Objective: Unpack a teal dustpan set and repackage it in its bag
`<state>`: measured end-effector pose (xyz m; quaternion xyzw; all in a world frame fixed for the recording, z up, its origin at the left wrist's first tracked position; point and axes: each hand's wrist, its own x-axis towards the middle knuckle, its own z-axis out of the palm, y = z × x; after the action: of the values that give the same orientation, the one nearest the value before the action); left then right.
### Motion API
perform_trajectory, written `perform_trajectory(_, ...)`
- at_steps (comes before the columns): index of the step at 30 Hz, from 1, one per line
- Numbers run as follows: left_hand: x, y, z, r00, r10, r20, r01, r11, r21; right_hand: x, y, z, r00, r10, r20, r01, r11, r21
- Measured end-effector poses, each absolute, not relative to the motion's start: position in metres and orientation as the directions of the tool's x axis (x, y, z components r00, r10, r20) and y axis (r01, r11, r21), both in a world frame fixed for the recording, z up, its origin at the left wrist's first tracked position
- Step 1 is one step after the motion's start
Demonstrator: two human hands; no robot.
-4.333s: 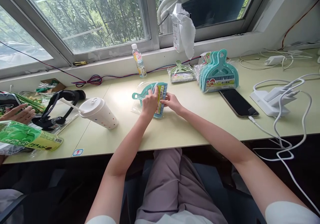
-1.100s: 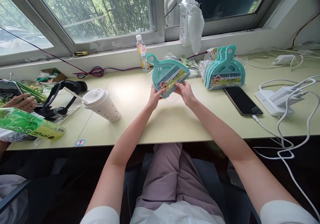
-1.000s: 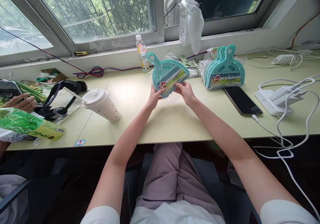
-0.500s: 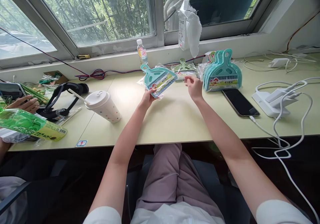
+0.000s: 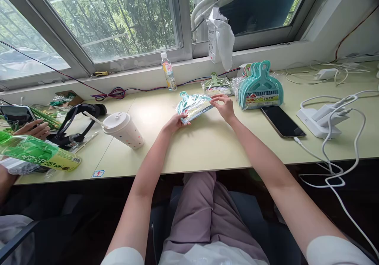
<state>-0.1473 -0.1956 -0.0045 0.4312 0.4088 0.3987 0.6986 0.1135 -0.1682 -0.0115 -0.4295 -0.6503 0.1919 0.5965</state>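
A plastic-wrapped teal dustpan and brush set [image 5: 194, 106] is tilted above the table in front of me. My left hand [image 5: 177, 123] grips its lower left edge. The fingertips of my right hand [image 5: 223, 106] pinch its right end. Just behind my right hand lies a wrapped green set [image 5: 218, 85]. Several teal sets [image 5: 262, 85] stand upright in a row to the right, with labels facing me.
A lidded white cup [image 5: 124, 130] with a straw stands left of my hands. Behind is a drink bottle [image 5: 169, 72]. A phone [image 5: 282, 121] and a white charger [image 5: 321, 123] with cables lie right. At far left, a person's hand [image 5: 34, 130] is near a green bottle [image 5: 38, 152].
The held set has tipped flatter, its handle lower and its wrapper catching light. My right hand has moved left onto its right end, where before it was apart from it.
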Motion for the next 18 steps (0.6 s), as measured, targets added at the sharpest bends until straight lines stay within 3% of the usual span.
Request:
perform_trajectory(7, -0.150, -0.197, -0.006, 0.459, 0.883, -0.096, -0.141, 0.179, 0.974, 0.112, -0.162, -0.025, 0.126, 0.834, 0.537, 0.290, 0.487, -0.824)
perform_trajectory(9, -0.151, -0.196, -0.007, 0.466, 0.879, -0.101, -0.123, 0.178, 0.976, 0.110, -0.162, -0.028, 0.073, 0.896, 0.439, 0.174, 0.422, -0.890)
perform_trajectory(11, -0.151, -0.196, -0.008, 0.464, 0.876, -0.134, -0.092, 0.199, 0.976, 0.109, -0.162, -0.030, -0.025, 0.969, 0.245, 0.023, 0.245, -0.969)
perform_trajectory(14, -0.146, -0.196, -0.008, 0.428, 0.889, -0.163, -0.079, 0.216, 0.973, 0.109, -0.161, -0.033, -0.149, 0.989, 0.003, -0.114, -0.014, -0.993)
perform_trajectory(18, -0.139, -0.200, -0.002, 0.433, 0.894, -0.115, -0.136, 0.191, 0.972, 0.115, -0.155, -0.031, -0.028, 0.999, -0.018, -0.177, -0.022, -0.984)
